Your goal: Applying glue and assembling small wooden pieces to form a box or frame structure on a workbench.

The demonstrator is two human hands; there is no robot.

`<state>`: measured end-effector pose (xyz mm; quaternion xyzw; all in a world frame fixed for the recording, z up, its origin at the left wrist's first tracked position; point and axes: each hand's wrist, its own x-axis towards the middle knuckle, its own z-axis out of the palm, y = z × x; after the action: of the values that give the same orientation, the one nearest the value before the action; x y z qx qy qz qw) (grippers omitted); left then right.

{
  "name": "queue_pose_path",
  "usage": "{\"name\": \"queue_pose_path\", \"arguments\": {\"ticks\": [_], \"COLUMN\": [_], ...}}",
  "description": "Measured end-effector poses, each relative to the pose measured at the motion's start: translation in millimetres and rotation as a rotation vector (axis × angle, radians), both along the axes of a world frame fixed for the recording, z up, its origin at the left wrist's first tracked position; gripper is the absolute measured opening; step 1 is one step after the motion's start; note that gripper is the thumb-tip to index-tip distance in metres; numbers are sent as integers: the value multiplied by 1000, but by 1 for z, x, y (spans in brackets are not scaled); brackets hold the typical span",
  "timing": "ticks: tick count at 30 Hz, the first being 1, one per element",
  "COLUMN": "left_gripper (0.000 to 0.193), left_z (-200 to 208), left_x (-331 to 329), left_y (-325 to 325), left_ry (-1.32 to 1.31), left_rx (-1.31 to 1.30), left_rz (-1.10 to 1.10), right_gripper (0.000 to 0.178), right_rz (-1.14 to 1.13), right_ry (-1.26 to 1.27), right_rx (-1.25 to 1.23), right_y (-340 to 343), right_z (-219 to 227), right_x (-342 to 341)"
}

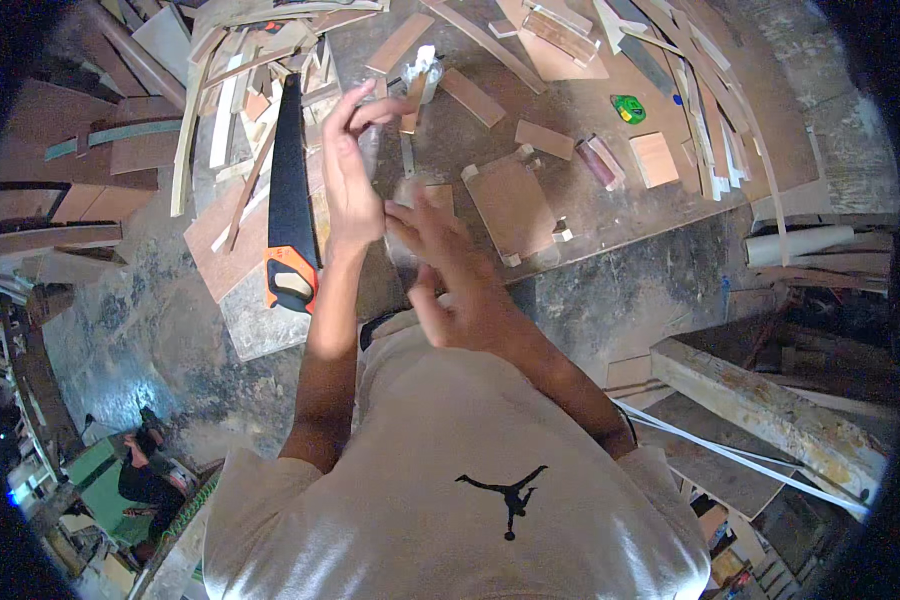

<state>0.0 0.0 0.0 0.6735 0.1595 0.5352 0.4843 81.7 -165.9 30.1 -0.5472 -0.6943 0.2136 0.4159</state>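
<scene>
My left hand is raised over the near part of the worktable, its fingers stretched out and slightly bent, with nothing visible in it. Close by its wrist is my right hand, partly smeared by motion. Its fingers are apart and I see nothing held in them; whether the fingertips touch the left wrist I cannot tell. A handsaw with a black blade and orange handle lies left of my left hand. Beyond the hands is a small wooden piece beside a crumpled whitish plastic bag.
On the worktable lie a square wooden panel with small corner blocks, a reddish block, a green tape measure and several wood strips. Scrap wood is piled at left. Someone sits at lower left on a green surface.
</scene>
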Motion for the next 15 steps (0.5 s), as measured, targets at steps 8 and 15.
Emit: {"name": "queue_pose_path", "arguments": {"ticks": [8, 15], "left_gripper": [76, 84], "left_z": [22, 29], "left_x": [8, 19], "left_y": [-18, -18], "left_ry": [-710, -1112], "left_rx": [-926, -1053], "left_rz": [-342, -824], "right_gripper": [99, 98], "right_rz": [111, 78], "right_ry": [1155, 944], "right_rx": [-65, -38], "right_y": [10, 9], "right_z": [-6, -4], "right_x": [19, 3]}}
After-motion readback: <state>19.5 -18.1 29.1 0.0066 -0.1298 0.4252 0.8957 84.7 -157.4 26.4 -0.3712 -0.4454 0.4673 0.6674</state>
